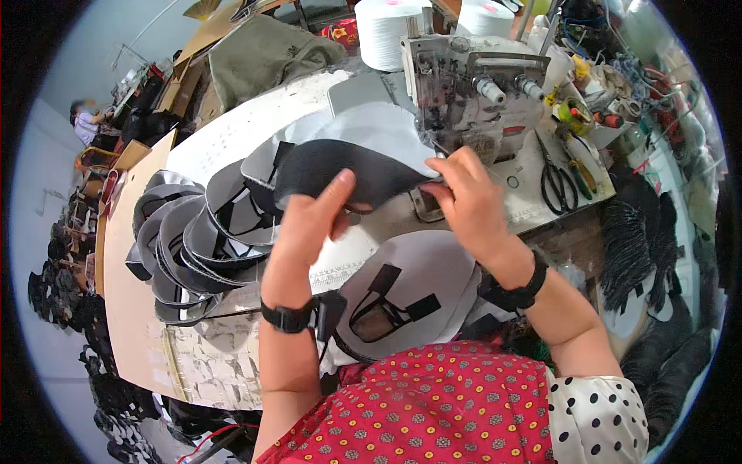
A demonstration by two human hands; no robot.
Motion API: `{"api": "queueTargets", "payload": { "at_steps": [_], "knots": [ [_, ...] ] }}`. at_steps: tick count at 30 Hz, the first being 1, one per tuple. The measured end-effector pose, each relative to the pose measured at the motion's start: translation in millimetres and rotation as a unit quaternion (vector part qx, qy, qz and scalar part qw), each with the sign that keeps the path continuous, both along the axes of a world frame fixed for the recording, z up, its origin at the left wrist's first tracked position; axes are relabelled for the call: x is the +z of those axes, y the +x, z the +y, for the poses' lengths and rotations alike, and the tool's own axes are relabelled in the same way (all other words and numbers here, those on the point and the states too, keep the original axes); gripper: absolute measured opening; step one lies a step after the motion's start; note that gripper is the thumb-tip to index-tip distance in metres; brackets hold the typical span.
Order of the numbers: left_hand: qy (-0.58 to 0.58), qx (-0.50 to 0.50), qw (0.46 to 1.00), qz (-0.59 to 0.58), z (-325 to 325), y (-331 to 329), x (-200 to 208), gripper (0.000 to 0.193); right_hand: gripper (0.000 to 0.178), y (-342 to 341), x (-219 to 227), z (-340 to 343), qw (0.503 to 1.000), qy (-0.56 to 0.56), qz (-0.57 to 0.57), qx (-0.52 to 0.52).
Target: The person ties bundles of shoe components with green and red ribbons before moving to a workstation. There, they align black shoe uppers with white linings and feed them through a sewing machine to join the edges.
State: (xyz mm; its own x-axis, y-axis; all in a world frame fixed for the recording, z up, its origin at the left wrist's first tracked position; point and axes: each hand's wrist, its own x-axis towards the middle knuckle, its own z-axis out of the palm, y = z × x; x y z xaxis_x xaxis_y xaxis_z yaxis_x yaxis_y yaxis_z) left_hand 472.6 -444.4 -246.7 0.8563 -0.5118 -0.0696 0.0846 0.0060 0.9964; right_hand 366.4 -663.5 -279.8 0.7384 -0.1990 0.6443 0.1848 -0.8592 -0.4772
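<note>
A curved fabric piece, black [321, 164] on the face toward me, is stretched between my hands in front of the sewing machine [483, 100]. My left hand [309, 220] grips its lower left edge, thumb on top and the fingers mostly hidden beneath. At the pointed right end, close to the machine's needle area, my right hand [468, 193] pinches the tip. Light grey fabric [379, 124] shows behind the black face; whether it is the same piece I cannot tell. Another grey piece with black straps [433, 263] lies over my lap.
Stacked grey pieces with black straps [197, 232] cover the table's left side. Black scissors [555, 178] lie right of the machine, beside pliers-like tools [581, 174]. White thread cones [382, 39] stand behind. Black cords [630, 240] hang at the right. A person [86, 124] sits far left.
</note>
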Motion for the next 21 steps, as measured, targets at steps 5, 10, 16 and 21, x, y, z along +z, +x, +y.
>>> {"api": "queueTargets", "payload": {
  "at_steps": [5, 10, 16, 21],
  "knots": [
    [0.121, -0.133, 0.935, -0.305, -19, -24, 8, 0.019, 0.023, 10, 15, -7, 0.992, 0.089, -0.053, 0.076],
    [0.142, -0.157, 0.941, -0.265, -23, -6, 15, 0.034, 0.012, -11, 41, -6, 0.923, 0.34, 0.083, 0.158],
    [0.199, 0.115, 0.813, -0.535, -35, 3, 19, 0.052, 0.006, -11, 46, 3, 0.965, 0.22, 0.045, 0.138],
    [0.168, 0.1, 0.82, -0.539, -58, 18, 11, 0.071, 0.016, 10, 28, -3, 0.967, 0.228, 0.099, 0.06]
  ]
}}
